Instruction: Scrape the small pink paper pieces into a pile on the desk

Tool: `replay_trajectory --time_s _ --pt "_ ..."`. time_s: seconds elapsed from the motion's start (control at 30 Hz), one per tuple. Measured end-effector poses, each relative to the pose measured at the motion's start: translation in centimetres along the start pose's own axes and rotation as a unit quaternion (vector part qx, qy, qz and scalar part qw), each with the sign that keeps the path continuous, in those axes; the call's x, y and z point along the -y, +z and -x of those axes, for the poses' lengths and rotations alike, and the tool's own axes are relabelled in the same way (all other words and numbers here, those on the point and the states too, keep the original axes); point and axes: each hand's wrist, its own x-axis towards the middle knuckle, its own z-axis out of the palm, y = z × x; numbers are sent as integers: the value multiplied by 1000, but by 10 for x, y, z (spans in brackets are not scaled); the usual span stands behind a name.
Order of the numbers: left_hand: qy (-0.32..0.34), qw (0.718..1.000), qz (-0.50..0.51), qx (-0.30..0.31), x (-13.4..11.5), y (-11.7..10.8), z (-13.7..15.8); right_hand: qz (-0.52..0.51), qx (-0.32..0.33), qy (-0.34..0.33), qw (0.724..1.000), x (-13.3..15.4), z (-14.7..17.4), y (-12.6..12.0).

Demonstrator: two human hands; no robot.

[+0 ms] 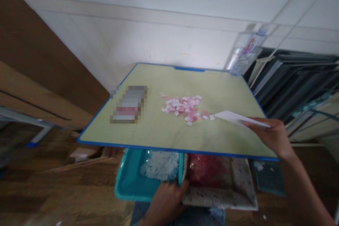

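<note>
Right hand (268,133) grasps a white card (235,117) over the counter (148,130), beside pink-stained pieces (178,105); left hand (168,194) sits where teal basin (134,195) and stained tray (225,197) meet, grip unclear.

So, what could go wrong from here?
The white card in the right hand is close to the loose pieces; a quick sweep might scatter them. The left hand is at the adjoining edges of the teal tub and stained tray, which a jolt could tip. The clear bottle at the tabletop's far right corner might topple.
</note>
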Motion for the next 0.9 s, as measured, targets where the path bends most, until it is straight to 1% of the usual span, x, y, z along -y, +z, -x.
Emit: replay_trajectory --time_s 0.07,0.1,0.23,0.33,0.47,0.6,0.7,0.83,0.9 --pt "1 1000 0 -3 1 2 -1 2 58 -10 998 4 -1 1" --pt "3 1000 -1 -7 1 2 -1 1 73 -13 997 6 -2 1" --pt "14 1000 -8 -17 2 4 -2 3 66 -15 998 11 -2 3" --pt "15 1000 -12 -15 2 4 -1 6 103 -25 994 13 -1 6" --pt "13 1000 -7 -14 1 4 0 -2 95 -36 995 20 5 8" --pt "15 1000 -6 -11 1 4 0 -26 158 -42 986 35 10 11" --pt "14 1000 -9 -9 2 6 -1 -50 189 -58 979 52 13 21" --pt "11 1000 -8 -8 2 8 -2 -101 229 -127 960 71 14 45" --pt "8 1000 -4 -12 2 8 -1 -120 217 -145 958 76 13 54"
